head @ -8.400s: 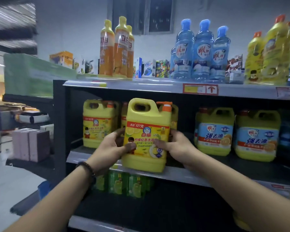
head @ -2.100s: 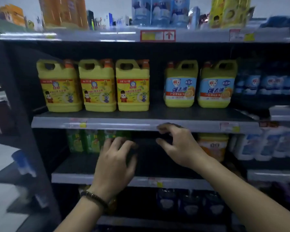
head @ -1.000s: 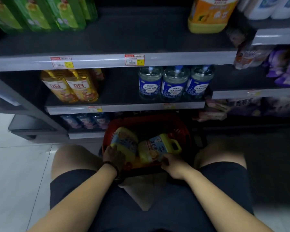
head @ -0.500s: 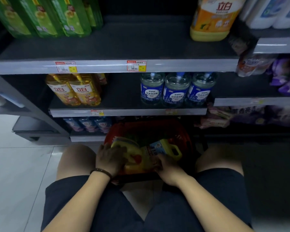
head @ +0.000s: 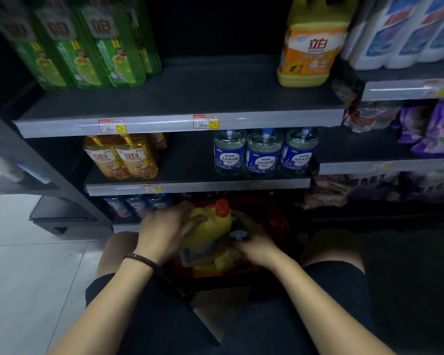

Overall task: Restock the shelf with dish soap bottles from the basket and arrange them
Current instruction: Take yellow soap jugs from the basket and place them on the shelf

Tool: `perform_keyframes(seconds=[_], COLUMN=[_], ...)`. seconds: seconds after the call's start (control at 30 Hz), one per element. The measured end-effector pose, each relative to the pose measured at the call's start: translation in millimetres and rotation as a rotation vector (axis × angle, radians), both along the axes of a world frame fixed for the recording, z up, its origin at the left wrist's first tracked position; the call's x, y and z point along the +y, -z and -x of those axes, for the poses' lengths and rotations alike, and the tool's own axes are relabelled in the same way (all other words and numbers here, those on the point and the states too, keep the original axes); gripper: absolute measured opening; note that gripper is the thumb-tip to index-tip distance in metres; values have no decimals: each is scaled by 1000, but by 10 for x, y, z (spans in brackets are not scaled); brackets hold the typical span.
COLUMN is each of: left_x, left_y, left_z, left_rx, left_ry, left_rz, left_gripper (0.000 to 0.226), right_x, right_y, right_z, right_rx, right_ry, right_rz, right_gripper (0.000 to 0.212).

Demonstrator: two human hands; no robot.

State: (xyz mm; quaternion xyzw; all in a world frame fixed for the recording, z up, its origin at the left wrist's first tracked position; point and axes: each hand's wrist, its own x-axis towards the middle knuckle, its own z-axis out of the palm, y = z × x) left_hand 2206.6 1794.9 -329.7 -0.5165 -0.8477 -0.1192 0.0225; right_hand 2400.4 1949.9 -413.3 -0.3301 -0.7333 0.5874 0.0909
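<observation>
While I crouch facing the shelf (head: pixel 267 119), my left hand (head: pixel 164 233) and right hand (head: pixel 255 243) are both curled tight round a yellow dish soap bottle (head: pixel 210 228), one on each side. It stands upright over the left half of the red basket (head: pixel 277 213), its orange cap (head: pixel 222 207) on top and another yellow bottle (head: pixel 219 261) lying beneath.

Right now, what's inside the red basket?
A yellow dish soap bottle, gripped by left hand and right hand; a second bottle beneath. They hide the floor of the red basket.
</observation>
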Motion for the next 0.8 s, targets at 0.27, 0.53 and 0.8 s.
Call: perform_keyframes(seconds=[0.27, 0.53, 0.8], left_x=[240, 620, 950], left_y=[-1511, -2854, -3323], left_z=[-65, -107, -101], left_rx=[-169, -339, -810], left_ry=[83, 147, 327], left_rz=[-190, -399, -533], left_gripper=[60, 33, 63], right_x=[293, 491, 832], right_y=[-1242, -2435, -3577], right_z=[-10, -86, -144], right_rx=[251, 555, 700], right_ry=[-56, 23, 162], right_rz=[-125, -16, -58], right_gripper=[78, 53, 48])
